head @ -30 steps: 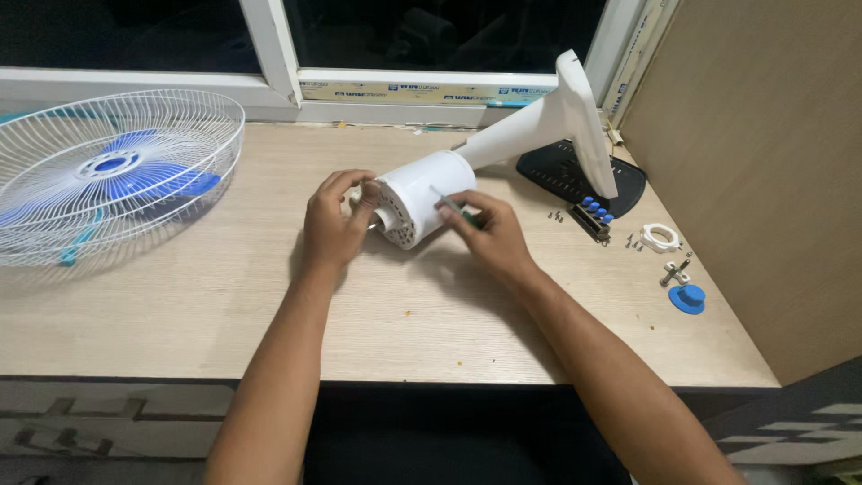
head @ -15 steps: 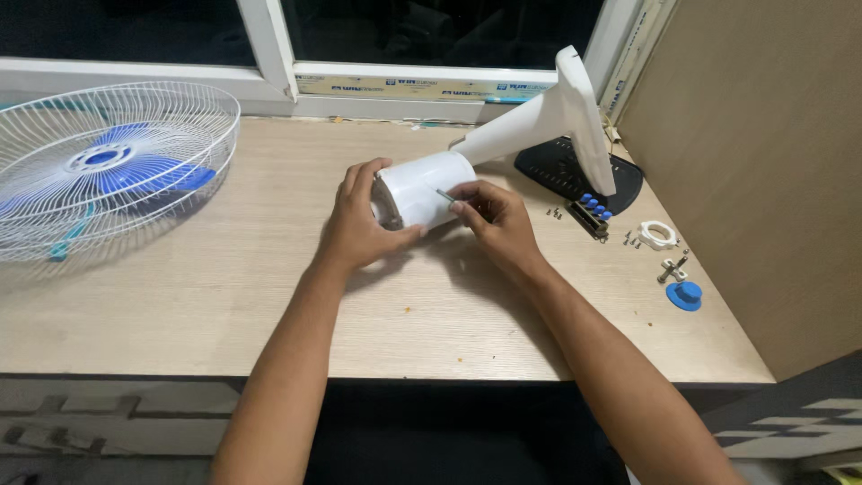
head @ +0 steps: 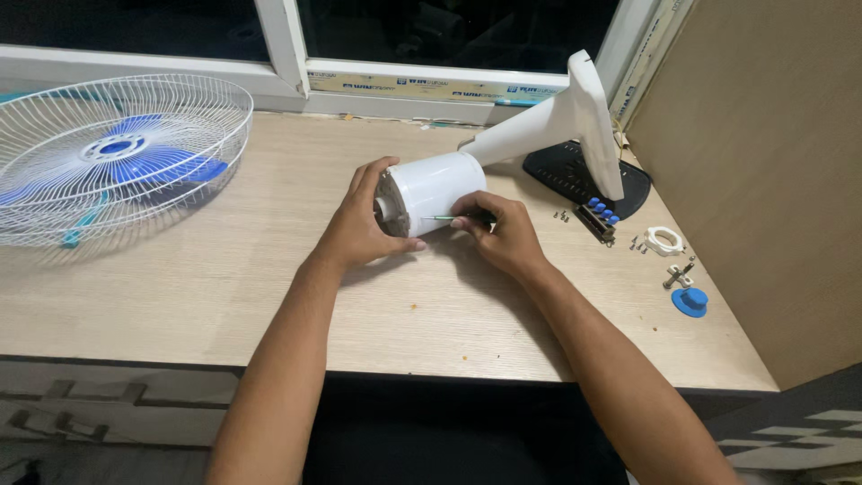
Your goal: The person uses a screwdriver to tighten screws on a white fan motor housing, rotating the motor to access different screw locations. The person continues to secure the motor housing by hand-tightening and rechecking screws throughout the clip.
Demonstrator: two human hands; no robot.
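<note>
Item: white cylindrical fan motor housing (head: pixel 435 190), lying on its side on the wooden table (head: pixel 224 296), centre of the frame, slightly above middle. Joined at its upper right to a white stand neck (head: pixel 530 135) that rises to a flat white plate (head: pixel 594 121) leaning over a black base (head: pixel 575 175).

Handling: hard plastic shell, rigid and smooth, likely slippery under a bare palm. The motor inside probably makes it moderately heavy at the open end. Being round, it will tend to roll. Best held by wrapping the barrel near the open face, as now; the exposed end parts look less sturdy.

Left hand (head: pixel 364 224): cupped around the open left end of the housing, thumb below, fingers over the rim, steadying it.

Right hand (head: pixel 503 233): closed around a thin screwdriver (head: pixel 444 217), its tip pointing left toward the housing's lower edge.

Nearby: white wire fan guard (head: pixel 108 193) with blue blades (head: pixel 135 162), upper left; black switch block with blue buttons (head: pixel 600 216), small screws (head: pixel 564 216), white ring (head: pixel 664 240) and blue cap (head: pixel 690 301), right side.
</note>
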